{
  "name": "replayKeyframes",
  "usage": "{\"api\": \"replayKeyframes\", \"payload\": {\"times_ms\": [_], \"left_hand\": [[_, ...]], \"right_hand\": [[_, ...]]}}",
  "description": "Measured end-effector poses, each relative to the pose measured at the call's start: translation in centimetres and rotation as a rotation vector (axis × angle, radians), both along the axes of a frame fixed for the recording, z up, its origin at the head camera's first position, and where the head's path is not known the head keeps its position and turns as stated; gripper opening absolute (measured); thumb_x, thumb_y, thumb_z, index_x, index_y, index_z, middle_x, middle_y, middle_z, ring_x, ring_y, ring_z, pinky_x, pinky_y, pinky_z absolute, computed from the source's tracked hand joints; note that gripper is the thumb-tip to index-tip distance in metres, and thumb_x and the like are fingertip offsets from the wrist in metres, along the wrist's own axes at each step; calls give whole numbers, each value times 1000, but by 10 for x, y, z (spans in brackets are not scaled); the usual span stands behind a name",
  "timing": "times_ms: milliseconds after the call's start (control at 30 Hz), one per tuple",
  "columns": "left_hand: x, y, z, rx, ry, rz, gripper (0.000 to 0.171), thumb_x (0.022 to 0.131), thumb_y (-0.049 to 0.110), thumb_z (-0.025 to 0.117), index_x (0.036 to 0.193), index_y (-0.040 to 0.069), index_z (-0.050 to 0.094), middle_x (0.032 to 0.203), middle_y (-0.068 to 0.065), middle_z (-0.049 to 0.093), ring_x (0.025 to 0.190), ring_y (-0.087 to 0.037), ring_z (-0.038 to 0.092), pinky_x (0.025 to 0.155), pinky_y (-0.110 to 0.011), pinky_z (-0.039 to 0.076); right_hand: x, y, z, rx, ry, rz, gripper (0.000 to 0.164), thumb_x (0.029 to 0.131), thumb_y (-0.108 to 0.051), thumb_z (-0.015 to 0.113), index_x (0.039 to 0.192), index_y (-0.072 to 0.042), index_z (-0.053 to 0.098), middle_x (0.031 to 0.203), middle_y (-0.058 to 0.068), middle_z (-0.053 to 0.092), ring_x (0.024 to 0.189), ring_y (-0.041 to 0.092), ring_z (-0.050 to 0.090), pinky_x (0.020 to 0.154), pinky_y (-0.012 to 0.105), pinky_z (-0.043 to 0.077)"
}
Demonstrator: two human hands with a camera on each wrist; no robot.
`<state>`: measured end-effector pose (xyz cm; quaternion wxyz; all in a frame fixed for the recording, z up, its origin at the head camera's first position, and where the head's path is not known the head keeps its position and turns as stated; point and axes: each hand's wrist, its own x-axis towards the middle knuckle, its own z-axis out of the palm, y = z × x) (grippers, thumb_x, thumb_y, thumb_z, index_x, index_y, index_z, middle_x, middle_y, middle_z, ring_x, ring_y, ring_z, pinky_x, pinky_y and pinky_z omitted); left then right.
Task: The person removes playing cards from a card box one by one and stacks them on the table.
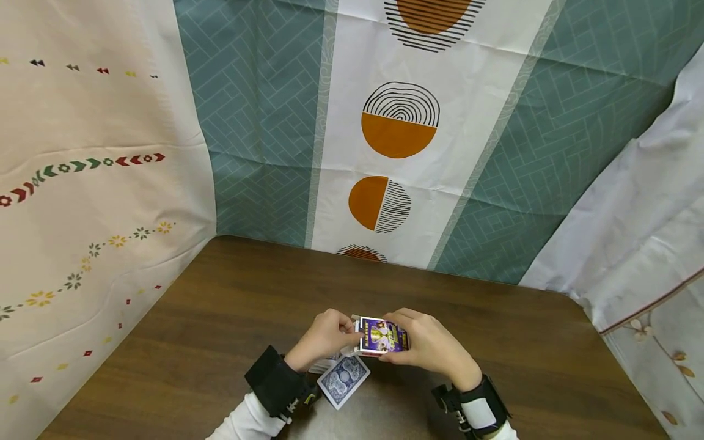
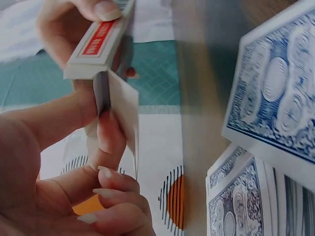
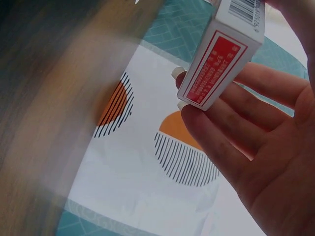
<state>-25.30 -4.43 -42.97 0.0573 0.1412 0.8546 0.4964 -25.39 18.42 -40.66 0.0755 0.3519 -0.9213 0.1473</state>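
Observation:
My right hand [image 1: 426,342] grips a playing card box [image 1: 382,336] between thumb and fingers; its face is purple with a trophy picture. In the right wrist view the box [image 3: 216,71] shows a red printed side and a barcode end. My left hand [image 1: 327,336] is at the box's other end, which has its white flap [image 2: 125,110] hanging open. There, thumb and index finger pinch a thin grey edge [image 2: 101,91] of playing cards at the mouth. Below the left hand lie blue-backed playing cards, one card [image 1: 343,381] lying askew beside a stack [image 2: 241,201].
The brown wooden table [image 1: 264,287] carries the cards close to its front. A patterned teal and white cloth [image 1: 264,183] hangs along the back edge, with pale cloths [image 1: 110,201] at the left and right sides.

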Motion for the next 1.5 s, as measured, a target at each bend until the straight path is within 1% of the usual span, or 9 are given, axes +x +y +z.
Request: {"api": "replayKeyframes", "payload": {"times_ms": [100,200,400,633,767,933,1033,1233,1500], "left_hand": [[-3,-5,2,54,-110,-28,24,86,17,71,70,1,66,63,3,46,58,-11,41,52,-23,29],[-5,-11,4,66,-158,-45,23,87,18,70,73,1,66,66,1,47,61,-13,41,54,-25,29],[-9,-23,9,59,-171,-78,23,91,18,66,77,0,63,69,1,46,64,-14,43,57,-26,31],[-14,-47,15,162,-227,-158,22,98,6,51,111,-11,57,82,-8,62,66,-17,62,64,-30,46],[-17,-58,17,168,-217,-178,25,99,4,48,118,-12,52,87,-11,63,68,-15,60,67,-31,48],[-21,-65,17,126,-181,-160,25,98,1,46,120,-10,54,86,-9,57,72,-15,53,67,-29,45],[-23,-67,13,70,-164,-134,27,97,-1,48,120,-8,59,85,-8,58,72,-16,51,65,-27,42],[-26,-65,-2,-75,-105,-118,22,92,-1,57,109,-4,70,97,-12,69,77,-13,56,67,-26,45],[-23,-41,-9,-149,-14,-243,13,84,6,71,95,-1,74,75,-4,66,64,-10,51,57,-23,41]], "right_hand": [[-1,0,0,1,-12,-5,63,73,-52,79,116,-8,66,107,2,68,82,6,58,71,20,52],[-1,1,-1,1,-25,-10,63,74,-52,79,117,-7,66,108,2,68,82,6,58,71,19,52],[-2,3,1,-1,-24,-26,62,72,-46,82,117,-6,66,107,3,68,82,7,58,72,21,53],[-5,9,2,-6,-2,-50,61,69,-41,85,116,-6,66,107,4,68,82,8,58,70,21,52],[-6,14,2,-11,-2,-53,61,70,-40,85,116,-5,66,107,5,68,81,7,57,68,20,51],[-9,19,1,-14,15,-59,60,70,-40,85,115,-6,66,104,3,68,80,6,56,67,19,48],[-11,21,0,-19,21,-62,59,70,-41,85,114,-6,66,102,2,68,78,5,55,66,18,48],[-12,22,-4,-18,13,-57,60,72,-45,82,114,-5,66,102,3,68,78,6,56,66,19,47],[-12,22,0,-15,5,-70,61,71,-44,83,114,-5,66,103,4,68,79,7,55,65,18,47]]}}
